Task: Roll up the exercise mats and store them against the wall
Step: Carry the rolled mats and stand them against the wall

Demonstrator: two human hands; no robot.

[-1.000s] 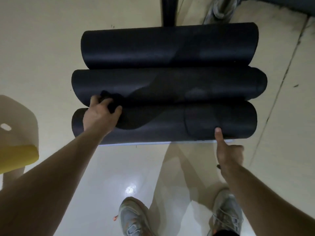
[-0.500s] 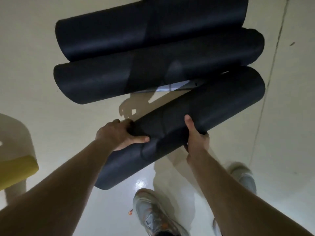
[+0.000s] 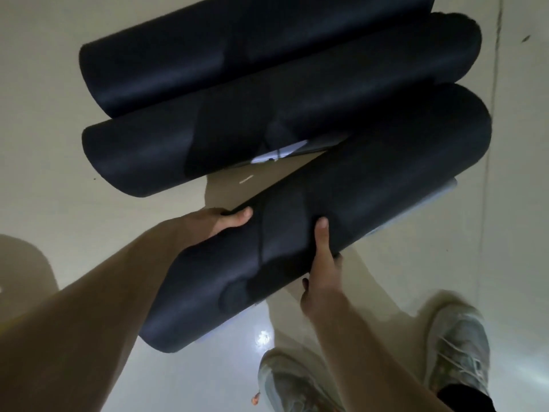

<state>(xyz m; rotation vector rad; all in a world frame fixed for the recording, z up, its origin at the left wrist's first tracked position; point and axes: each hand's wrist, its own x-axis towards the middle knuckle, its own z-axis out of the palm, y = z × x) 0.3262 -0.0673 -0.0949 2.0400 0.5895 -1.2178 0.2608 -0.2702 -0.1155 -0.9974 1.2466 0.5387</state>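
Hidden, left hand (image 3: 215,223): only the thumb shows, laid on top of the nearest rolled mat (image 3: 356,209); the fingers are tucked under the roll, out of sight.
Hidden, right hand (image 3: 322,269): the thumb stretches up over the roll's near side; the fingers are hidden beneath it.
Hand state: both hands grip the nearest rolled mat, the left on its far edge and the right on its near edge, about mid-length.
Cut off: the farthest rolled mat (image 3: 166,72) runs out of frame at the top edge on its right end.
Hard to make out: motion blur softens the shoes and the mat ends. Whether the lower left end of the nearest roll touches the floor (image 3: 44,150) cannot be told. A dim rounded shape (image 3: 26,263) at the left edge cannot be identified.
Task item, position: three black rolled mats. The farthest and the middle rolled mat (image 3: 142,156) lie side by side, touching. The nearest is slanted, its upper right end against the middle roll.
Edges: a pale underside strip (image 3: 445,188) shows along the nearest roll's right end.
Open room: a wedge of bare floor (image 3: 237,185) opens between the middle and nearest rolls. Glossy floor spreads to the left, and a floor joint (image 3: 491,93) runs down the right.
Feet: left shoe (image 3: 294,385) and right shoe (image 3: 457,346) stand just below the held roll.
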